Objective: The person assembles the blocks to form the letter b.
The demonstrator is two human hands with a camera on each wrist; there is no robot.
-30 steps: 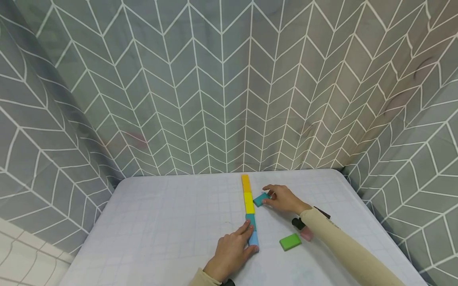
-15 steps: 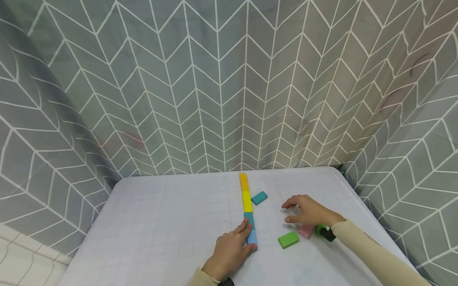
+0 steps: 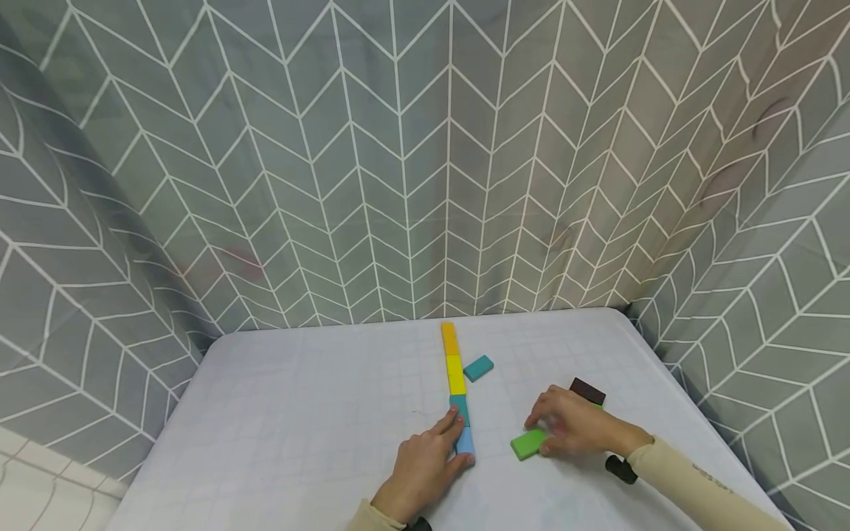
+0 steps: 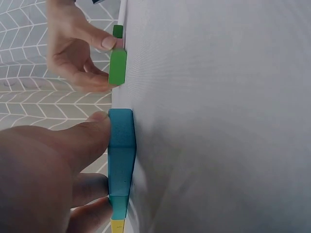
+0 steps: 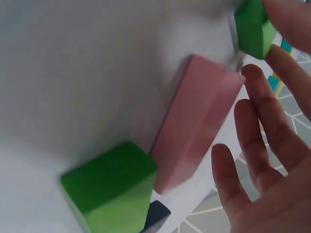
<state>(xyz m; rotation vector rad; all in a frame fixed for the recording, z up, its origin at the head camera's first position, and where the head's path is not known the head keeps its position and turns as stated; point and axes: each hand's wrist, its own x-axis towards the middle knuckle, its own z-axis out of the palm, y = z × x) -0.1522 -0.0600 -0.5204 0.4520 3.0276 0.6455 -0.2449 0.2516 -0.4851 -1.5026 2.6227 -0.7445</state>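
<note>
A straight row of flat blocks runs away from me: light blue point(image 3: 465, 442), teal point(image 3: 460, 404), yellow point(image 3: 455, 375) and orange point(image 3: 450, 339). My left hand point(image 3: 421, 468) rests its fingers on the teal block and its thumb on the near end of the light blue one. To the right, my right hand point(image 3: 574, 424) pinches a green block point(image 3: 527, 445) between thumb and forefinger, its other fingers spread loosely. Beneath that hand lies a pink block point(image 5: 197, 121), mostly hidden in the head view. A loose teal block point(image 3: 479, 368) lies slantwise beside the yellow one.
A dark brown block point(image 3: 587, 391) and another green block point(image 5: 116, 179) lie by the right hand. The white table point(image 3: 299, 413) ends at a patterned grey curtain point(image 3: 372, 184) at the back and sides.
My right hand has let go of the loose teal block, drawn back to the right, then come down to the green block. The left hand stays on the row.
</note>
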